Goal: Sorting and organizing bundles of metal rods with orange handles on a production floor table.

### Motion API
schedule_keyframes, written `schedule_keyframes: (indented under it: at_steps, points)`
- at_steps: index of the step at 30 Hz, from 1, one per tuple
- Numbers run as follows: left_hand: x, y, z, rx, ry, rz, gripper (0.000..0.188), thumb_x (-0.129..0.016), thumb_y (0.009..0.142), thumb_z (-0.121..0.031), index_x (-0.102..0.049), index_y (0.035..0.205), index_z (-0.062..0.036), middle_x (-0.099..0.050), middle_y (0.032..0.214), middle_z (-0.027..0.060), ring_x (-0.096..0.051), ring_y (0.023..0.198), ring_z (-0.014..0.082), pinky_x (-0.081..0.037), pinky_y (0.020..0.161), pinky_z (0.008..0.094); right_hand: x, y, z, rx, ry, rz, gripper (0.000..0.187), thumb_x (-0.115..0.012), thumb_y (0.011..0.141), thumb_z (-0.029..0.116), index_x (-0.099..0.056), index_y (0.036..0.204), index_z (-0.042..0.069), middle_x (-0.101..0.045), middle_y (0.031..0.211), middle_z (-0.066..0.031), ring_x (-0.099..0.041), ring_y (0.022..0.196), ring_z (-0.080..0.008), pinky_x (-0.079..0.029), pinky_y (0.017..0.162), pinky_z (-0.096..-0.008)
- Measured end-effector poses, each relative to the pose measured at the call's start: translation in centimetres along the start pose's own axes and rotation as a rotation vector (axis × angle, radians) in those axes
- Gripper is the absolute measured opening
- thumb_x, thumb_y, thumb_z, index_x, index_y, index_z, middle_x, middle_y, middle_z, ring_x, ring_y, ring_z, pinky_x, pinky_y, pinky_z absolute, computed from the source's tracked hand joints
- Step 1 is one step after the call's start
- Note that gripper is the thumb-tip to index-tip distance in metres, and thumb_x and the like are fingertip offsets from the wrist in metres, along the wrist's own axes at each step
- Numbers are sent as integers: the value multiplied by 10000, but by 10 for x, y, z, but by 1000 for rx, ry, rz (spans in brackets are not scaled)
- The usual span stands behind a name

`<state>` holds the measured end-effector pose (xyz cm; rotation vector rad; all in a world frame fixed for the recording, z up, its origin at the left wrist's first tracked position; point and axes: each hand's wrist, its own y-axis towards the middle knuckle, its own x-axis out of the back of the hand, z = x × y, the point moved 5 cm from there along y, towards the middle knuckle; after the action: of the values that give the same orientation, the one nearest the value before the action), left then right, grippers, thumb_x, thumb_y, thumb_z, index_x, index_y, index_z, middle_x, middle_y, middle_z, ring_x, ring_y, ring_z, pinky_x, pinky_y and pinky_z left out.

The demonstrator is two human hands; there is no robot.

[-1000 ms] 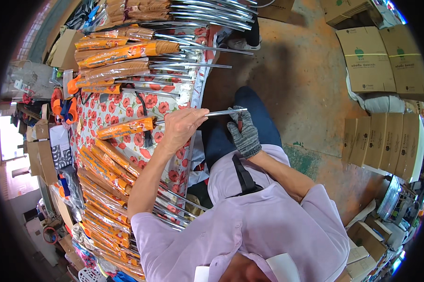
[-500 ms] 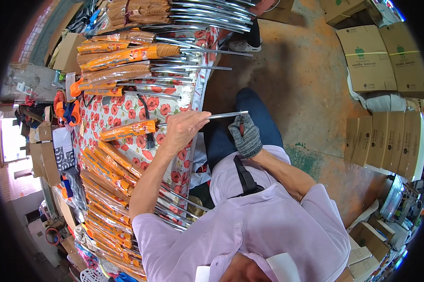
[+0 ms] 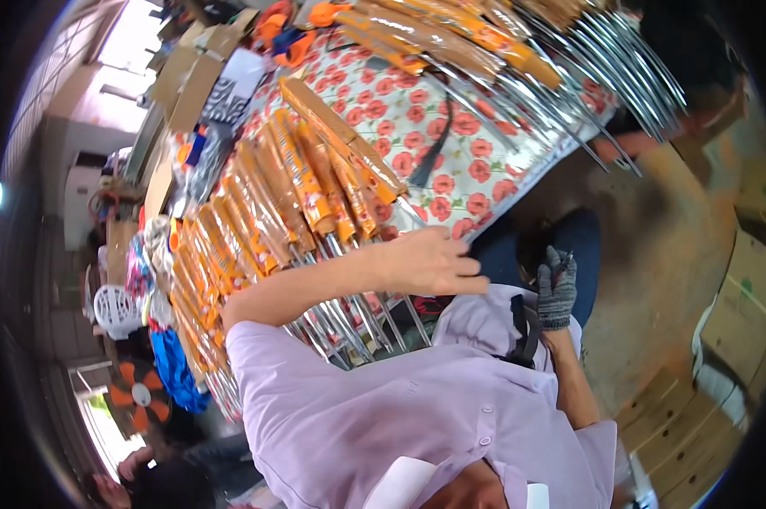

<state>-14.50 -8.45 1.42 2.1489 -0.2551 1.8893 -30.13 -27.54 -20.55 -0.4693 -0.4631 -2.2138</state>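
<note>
Flowered cloth (image 3: 485, 148) covers the table. Right hand (image 3: 556, 293), gloved, grasps a small tool (image 3: 569, 255); left hand (image 3: 434, 261) half-curls by a rod (image 3: 412, 212), grip unclear. Beyond, its orange packet (image 3: 345, 138) edges the pile (image 3: 230, 233); a forearm knock could dislodge it.

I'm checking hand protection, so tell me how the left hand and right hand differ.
The left hand is bare; the right hand wears a grey knit glove. The left hand is by the table and the orange packets; the right hand is farther right, by the dark trousers. The left hand points toward the picture's right; the right hand points toward its top. Both belong to the wearer of one lilac shirt.
</note>
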Motion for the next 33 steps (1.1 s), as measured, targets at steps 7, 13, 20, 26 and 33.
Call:
schedule_keyframes:
  at_steps: [7, 13, 20, 26, 33]
  points:
    - [-8, -136, -39, 536, -252, 176, 328, -706, 818, -155, -677, 1145, -135, -631, 1130, 57, -612, 1103, 259, -508, 923, 403, -45, 19, 86, 216, 10, 313, 316, -675, 968, 171, -711, 1250, 33, -682, 1182, -158, -632, 1140, -325, -480, 1041, -382]
    - [-4, -221, -61, 1186, -179, -247, 558, -742, 837, -141, -605, 1374, -83, -569, 1396, 178, -520, 1338, 366, -398, 1157, 428, -128, 66, 202, 230, 160, 652, 390, -693, 957, 247, -686, 1307, 77, -689, 1210, -210, -673, 1093, -362, -524, 933, -432]
    - [-34, -247, -38, 1888, -98, -543, 951, -779, 880, -298, -251, 1581, 70, -463, 1488, 267, -454, 1403, 381, -370, 1177, 446, -234, 87, 233, 199, 100, 747, 568, -716, 917, 377, -608, 1399, 95, -694, 1157, -258, -669, 1078, -413, -521, 930, -498]
    - [-49, -256, 2, 2008, -307, -609, 1039, -814, 836, -335, -218, 1566, 100, -432, 1490, 315, -440, 1404, 405, -365, 1172, 436, -304, 121, 244, 231, -39, 707, 581, -715, 890, 356, -602, 1398, 97, -680, 1186, -263, -653, 1103, -427, -516, 953, -506]
    - [-56, -252, 13, 2125, -412, -791, 1090, -834, 810, -331, -173, 1564, 98, -399, 1492, 361, -439, 1394, 456, -385, 1154, 450, -365, 165, 270, 470, -57, 629, 526, -735, 852, 261, -638, 1345, 102, -674, 1179, -229, -644, 1109, -423, -522, 956, -496]
